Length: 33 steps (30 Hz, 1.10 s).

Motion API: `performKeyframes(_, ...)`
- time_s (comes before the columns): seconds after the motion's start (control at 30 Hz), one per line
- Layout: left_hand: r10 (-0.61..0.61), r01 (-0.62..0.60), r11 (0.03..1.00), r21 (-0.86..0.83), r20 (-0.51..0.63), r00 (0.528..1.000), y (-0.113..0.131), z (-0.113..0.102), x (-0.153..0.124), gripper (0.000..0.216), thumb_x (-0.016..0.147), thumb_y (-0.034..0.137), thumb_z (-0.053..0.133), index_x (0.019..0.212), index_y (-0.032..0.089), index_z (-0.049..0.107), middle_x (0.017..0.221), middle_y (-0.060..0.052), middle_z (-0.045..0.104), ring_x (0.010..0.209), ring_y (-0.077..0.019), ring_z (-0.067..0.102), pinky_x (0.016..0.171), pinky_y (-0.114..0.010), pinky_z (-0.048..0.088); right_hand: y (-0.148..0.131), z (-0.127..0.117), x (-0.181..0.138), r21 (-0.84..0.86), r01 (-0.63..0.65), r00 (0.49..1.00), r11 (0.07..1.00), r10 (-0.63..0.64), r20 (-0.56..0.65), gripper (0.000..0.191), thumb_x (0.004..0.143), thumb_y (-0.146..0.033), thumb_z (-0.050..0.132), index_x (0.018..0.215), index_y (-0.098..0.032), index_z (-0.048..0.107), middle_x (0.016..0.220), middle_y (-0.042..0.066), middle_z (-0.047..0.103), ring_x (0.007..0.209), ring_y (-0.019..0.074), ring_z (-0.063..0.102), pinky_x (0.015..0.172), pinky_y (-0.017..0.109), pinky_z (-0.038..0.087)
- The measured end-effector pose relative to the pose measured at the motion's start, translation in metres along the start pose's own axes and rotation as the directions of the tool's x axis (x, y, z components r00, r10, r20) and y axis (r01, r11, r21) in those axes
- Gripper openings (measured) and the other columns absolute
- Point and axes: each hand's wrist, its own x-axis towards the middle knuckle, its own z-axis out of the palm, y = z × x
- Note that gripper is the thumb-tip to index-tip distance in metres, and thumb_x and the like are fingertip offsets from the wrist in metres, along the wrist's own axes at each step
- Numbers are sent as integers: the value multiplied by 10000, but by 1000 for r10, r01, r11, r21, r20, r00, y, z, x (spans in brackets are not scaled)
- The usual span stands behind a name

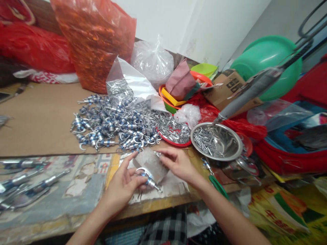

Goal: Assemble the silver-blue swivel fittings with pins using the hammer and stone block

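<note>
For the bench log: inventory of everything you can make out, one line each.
Hook assembly: 1, silver and blue, in left hand
Block: 1, grey, between hands
Hook pile: too many to count, silver and blue, behind hands
Steel bowl: 1, silver, right of pile
Pins: many, silver, in bowl
Red tray: 1, red, left of bowl, holding small metal parts
Loose hardware: several, silver, front left
Lever handle: 1, grey, above bowl
Large bag: 1, orange-red, back
Tied bag: 1, clear, back
Basin: 1, green, back right
Carton: 1, brown, before basin
Left hand: 1, bare, left of block
Right hand: 1, bare, right of block
</note>
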Motion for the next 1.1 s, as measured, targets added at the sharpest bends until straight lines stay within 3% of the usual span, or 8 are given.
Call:
performKeyframes(0.13,0,0,1000,-1,13,1000,1,0,0,717,637,160,641,1247,201,266,633,39,597,546,-118,584,527,-251,502,-28,10,-22,-50,134,989,990,-131,67,177,785,-109,481,887,-169,612,812,30,620,748,129,562,684,245,429)
performKeyframes(0.27,-8,8,1000,1,15,1000,2,0,-1,716,630,161,645,1241,194,274,631,36,602,542,-120,582,520,-249,498,-30,9,-23,-83,74,993,994,-65,98,116,786,-110,498,802,-173,594,739,-3,614,680,112,554,628,210,402)
performKeyframes(0.47,-15,15,1000,-4,7,1000,1,0,0,715,624,157,644,1239,193,279,629,40,596,530,-112,576,512,-241,491,-25,4,-16,32,-8,994,999,5,113,77,754,-122,554,719,-168,606,633,-36,593,581,85,534,554,177,385)
performKeyframes(0.7,-25,25,1000,-13,5,1000,3,1,0,723,613,163,650,1237,188,287,612,53,577,503,-98,557,491,-223,477,-24,9,-16,-62,195,981,979,-196,-8,93,760,-123,552,703,-167,610,663,-11,584,626,99,540,596,202,413)
performKeyframes(0.77,-26,26,1000,-9,4,1000,3,1,0,732,608,168,655,1239,188,284,618,50,581,513,-103,561,496,-226,479,-21,14,-19,-107,308,948,945,-314,-45,131,779,-96,499,735,-155,608,698,15,611,656,110,562,618,211,439)
performKeyframes(0.9,-13,13,1000,1,9,1000,3,0,0,734,614,170,650,1244,179,274,613,50,583,488,-90,539,490,-222,470,-17,19,-23,-286,571,803,770,-596,-1,193,819,-77,406,782,-114,592,766,82,649,745,149,599,654,248,477)
performKeyframes(1.1,-12,13,1000,-22,24,1000,3,0,0,712,622,160,631,1237,176,273,602,52,576,502,-92,543,485,-209,446,-22,13,-24,-444,718,664,535,-718,208,264,891,-162,338,771,-112,568,743,96,654,763,162,613,653,272,496)
